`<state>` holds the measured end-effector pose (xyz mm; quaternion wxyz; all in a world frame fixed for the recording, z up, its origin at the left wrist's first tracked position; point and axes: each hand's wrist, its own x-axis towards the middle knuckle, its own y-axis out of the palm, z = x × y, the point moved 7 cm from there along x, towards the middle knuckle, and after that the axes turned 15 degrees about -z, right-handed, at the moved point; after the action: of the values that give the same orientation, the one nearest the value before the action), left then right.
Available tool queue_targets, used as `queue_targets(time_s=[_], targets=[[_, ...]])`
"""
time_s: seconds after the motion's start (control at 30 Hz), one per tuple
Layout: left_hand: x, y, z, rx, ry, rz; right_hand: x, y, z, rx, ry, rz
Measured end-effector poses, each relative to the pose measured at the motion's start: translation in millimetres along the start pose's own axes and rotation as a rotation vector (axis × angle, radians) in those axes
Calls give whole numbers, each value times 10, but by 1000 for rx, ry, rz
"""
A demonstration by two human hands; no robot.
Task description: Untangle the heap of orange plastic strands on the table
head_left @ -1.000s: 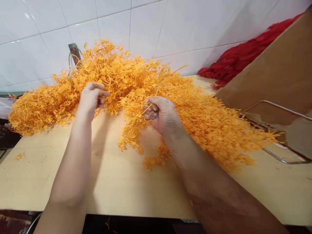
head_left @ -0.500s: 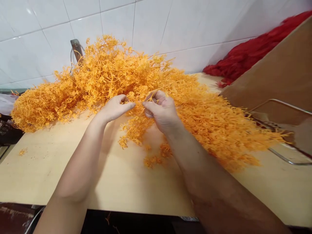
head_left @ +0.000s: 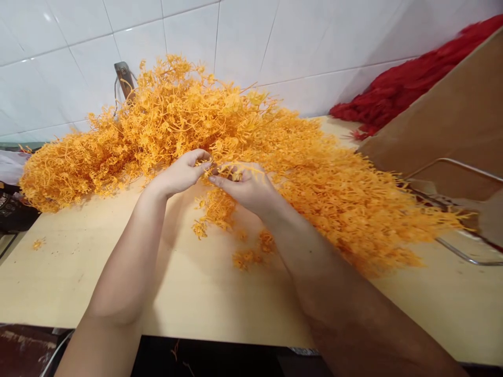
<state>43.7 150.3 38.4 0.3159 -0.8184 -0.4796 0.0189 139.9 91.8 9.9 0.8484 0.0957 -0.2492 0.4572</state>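
A thin orange sprig (head_left: pixel 245 168) of dried-looking plant lies across my right hand (head_left: pixel 247 188), whose thumb and fingers pinch its stem. My left hand (head_left: pixel 184 170) is closed at the fingertips around the same sprig, just left of the right thumb. The two hands almost touch. Behind them rises a large heap of orange sprigs (head_left: pixel 165 120), and a dense bundle of the same material (head_left: pixel 338 193) spreads to the right under my right forearm. A few loose orange tufts (head_left: pixel 247 259) lie on the table below the hands.
The pale wooden table (head_left: pixel 220 293) meets a white tiled wall (head_left: pixel 188 36). At the right stand a brown cardboard sheet (head_left: pixel 444 125) and a bent metal rod (head_left: pixel 467 167), with a red feathery pile (head_left: pixel 408 78) behind. A dark bag (head_left: pixel 15 209) sits at the left edge.
My right hand has shifted left and slightly down, turning so its back faces up, and has come close to my left hand. My left hand has moved slightly left.
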Motion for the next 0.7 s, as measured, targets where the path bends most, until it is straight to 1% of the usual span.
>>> queue_targets(time_s=[0.13,0.23,0.3,0.43,0.5,0.53,0.57,0.6,0.67,0.7], targets=[[-14,3,90,-123,-136,9,7,-3,-4,70,20,35],[-20,0,144,-148,-175,49,9,-22,-40,73,67,25],[-16,3,111,-88,-112,71,-5,-9,-53,84,86,32],[3,75,-58,103,138,56,-45,35,-89,127,145,59],[32,120,-50,157,209,35,-49,18,-118,122,177,53],[61,112,-6,180,226,0,-48,9,-125,116,184,64],[100,67,69,208,224,-63,-47,6,-119,117,179,90],[143,-17,169,240,199,-153,-47,9,-100,135,163,126],[206,-242,402,300,86,-336,-48,15,-33,209,120,188],[220,-333,500,314,24,-378,-49,18,-7,238,110,204]])
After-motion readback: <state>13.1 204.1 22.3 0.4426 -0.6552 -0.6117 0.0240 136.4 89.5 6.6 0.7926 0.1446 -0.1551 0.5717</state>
